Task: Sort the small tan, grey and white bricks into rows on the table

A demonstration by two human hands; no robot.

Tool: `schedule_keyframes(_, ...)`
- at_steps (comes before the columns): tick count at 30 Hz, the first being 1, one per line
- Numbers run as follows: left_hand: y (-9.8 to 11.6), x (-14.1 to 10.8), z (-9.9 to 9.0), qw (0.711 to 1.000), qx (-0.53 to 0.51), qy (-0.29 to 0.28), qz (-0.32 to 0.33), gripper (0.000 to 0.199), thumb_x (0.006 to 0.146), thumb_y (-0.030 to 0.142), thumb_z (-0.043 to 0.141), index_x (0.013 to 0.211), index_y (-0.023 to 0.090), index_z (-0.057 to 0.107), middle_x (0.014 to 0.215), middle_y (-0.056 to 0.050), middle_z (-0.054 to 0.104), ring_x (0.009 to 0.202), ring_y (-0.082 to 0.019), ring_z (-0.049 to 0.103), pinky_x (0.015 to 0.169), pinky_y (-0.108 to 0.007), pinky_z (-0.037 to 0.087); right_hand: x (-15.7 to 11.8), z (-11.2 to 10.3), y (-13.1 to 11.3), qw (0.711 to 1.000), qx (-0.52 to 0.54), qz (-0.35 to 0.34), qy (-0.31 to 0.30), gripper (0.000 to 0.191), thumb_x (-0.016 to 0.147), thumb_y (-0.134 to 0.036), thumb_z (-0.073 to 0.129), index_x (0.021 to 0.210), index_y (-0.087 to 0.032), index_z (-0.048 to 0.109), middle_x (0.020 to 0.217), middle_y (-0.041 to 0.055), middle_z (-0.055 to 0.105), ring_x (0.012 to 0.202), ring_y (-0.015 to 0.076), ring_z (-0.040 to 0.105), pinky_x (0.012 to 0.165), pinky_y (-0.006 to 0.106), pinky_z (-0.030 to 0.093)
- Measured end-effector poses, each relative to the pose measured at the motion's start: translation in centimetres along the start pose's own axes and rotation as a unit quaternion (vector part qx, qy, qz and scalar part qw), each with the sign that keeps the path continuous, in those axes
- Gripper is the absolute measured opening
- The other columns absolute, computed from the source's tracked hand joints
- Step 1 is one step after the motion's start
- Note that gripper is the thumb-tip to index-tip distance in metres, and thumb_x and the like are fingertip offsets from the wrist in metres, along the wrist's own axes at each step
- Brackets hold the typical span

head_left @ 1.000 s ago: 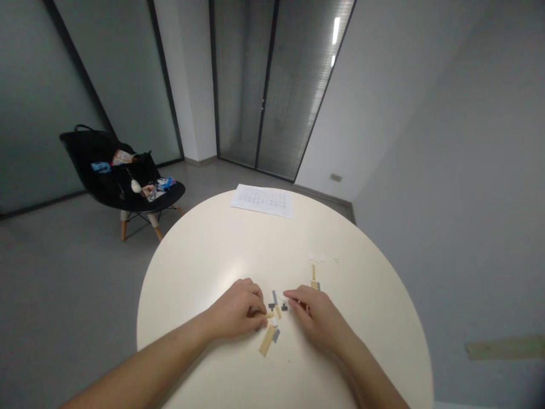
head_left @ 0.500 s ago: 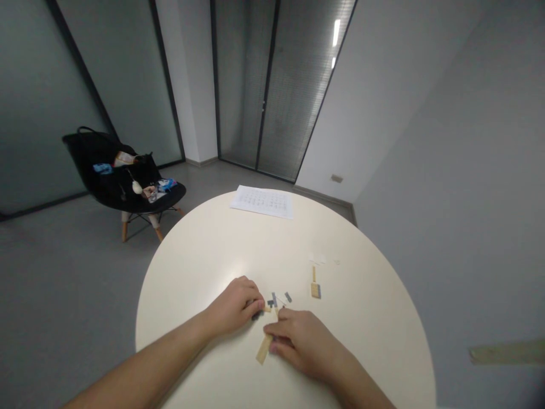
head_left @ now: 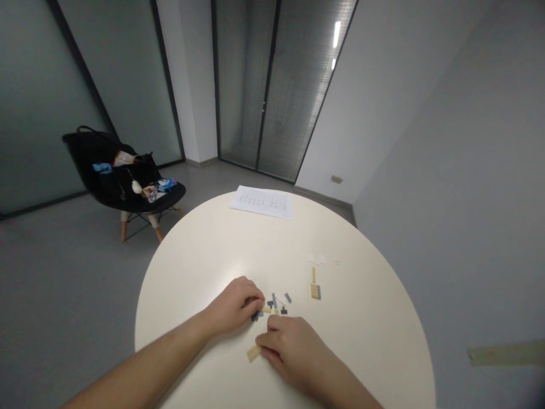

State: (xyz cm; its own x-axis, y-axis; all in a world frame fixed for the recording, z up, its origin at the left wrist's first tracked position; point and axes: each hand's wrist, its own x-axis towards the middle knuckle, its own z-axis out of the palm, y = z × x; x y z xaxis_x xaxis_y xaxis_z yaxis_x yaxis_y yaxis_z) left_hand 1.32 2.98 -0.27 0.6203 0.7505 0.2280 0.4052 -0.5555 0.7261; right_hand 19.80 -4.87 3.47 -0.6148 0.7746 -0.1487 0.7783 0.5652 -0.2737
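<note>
My right hand (head_left: 289, 349) pinches the end of a flat tan building-block plate (head_left: 254, 354) between thumb and fingers, low over the near part of the round table. To its left, my left hand (head_left: 236, 304) rests on the table with curled fingers, thumb against the forefinger; whatever may be in them is hidden. By its fingertips lie a small tan piece (head_left: 266, 310) and some dark grey pieces (head_left: 256, 315). Just beyond my right hand are a black piece (head_left: 284, 311), a long grey piece (head_left: 274, 300) and another grey piece (head_left: 288, 297).
On the round white table (head_left: 191, 250), a tan-and-grey block assembly (head_left: 315, 291) lies right of the hands, with a thin tan strip (head_left: 314, 274) above it. Tiny whitish bits (head_left: 322, 263) are farther back. A printed sheet (head_left: 261, 202) lies at the far edge. A loaded black chair (head_left: 123, 170) stands left.
My right hand has shifted slightly left and nearer with the tan plate, which has turned flatter. The black piece beside it is now uncovered. My left hand has barely moved.
</note>
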Motion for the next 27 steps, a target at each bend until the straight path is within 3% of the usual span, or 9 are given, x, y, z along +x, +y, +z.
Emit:
schedule_keyframes(10,0.2,0.1,-0.1,1.0,-0.001,-0.003,-0.012,0.017,0.088,0.021,0.053,0.082,0.019,0.07,0.078,-0.002,0.067,0.081,-0.017,0.056,0.078,-0.028,0.039,0.0,0.1,0.1,0.995,0.097,0.017,0.01,0.009,0.082,-0.016,0.058,0.08,-0.022,0.065,0.084,-0.0008,0.062,0.076,0.0127,0.057,0.07,0.023,0.039)
schedule_keyframes(15,0.1,0.0,0.0,1.0,0.0,-0.003,-0.011,0.016,0.087,0.02,0.055,0.081,0.019,0.07,0.077,-0.002,0.067,0.08,-0.016,0.056,0.078,-0.027,0.039,-0.5,-0.4,1.7,0.969,0.219,0.027,0.107,0.008,0.078,-0.013,0.064,0.08,-0.021,0.064,0.089,0.0006,0.06,0.079,0.0128,0.055,0.071,0.023,0.041)
schedule_keyframes(19,0.0,0.0,0.1,1.0,0.005,-0.006,-0.006,0.016,0.087,0.021,0.056,0.081,0.019,0.071,0.076,-0.002,0.067,0.079,-0.017,0.056,0.078,-0.028,0.039,-1.3,-1.0,5.2,0.914,0.311,0.109,0.237,0.005,0.082,-0.022,0.062,0.079,-0.019,0.064,0.073,0.0,0.059,0.063,0.0114,0.05,0.058,0.024,0.039)
schedule_keyframes(21,0.0,0.1,0.1,1.0,0.006,-0.009,-0.004,0.017,0.087,0.021,0.055,0.08,0.019,0.071,0.076,-0.002,0.067,0.079,-0.017,0.056,0.078,-0.028,0.039,-1.9,-1.2,7.2,0.863,0.362,0.163,0.311,0.014,0.081,-0.032,0.065,0.08,-0.018,0.063,0.064,-0.0013,0.056,0.057,0.0112,0.049,0.053,0.024,0.038)
schedule_keyframes(24,0.1,0.1,0.0,1.0,0.0,-0.011,-0.005,0.018,0.086,0.02,0.054,0.08,0.019,0.071,0.076,-0.002,0.067,0.079,-0.016,0.057,0.078,-0.028,0.04,-2.7,-1.3,9.5,0.77,0.449,0.205,0.403,0.028,0.075,-0.042,0.072,0.085,-0.017,0.063,0.066,-0.0005,0.059,0.052,0.0107,0.051,0.046,0.023,0.04)
schedule_keyframes(27,0.2,0.2,0.0,1.0,-0.002,-0.01,-0.009,0.017,0.086,0.019,0.055,0.079,0.019,0.071,0.075,-0.002,0.067,0.079,-0.016,0.056,0.077,-0.027,0.04,-3.3,-1.4,10.8,0.715,0.486,0.206,0.459,0.043,0.07,-0.041,0.077,0.102,-0.017,0.063,0.071,-0.0005,0.062,0.053,0.0113,0.055,0.048,0.025,0.048)
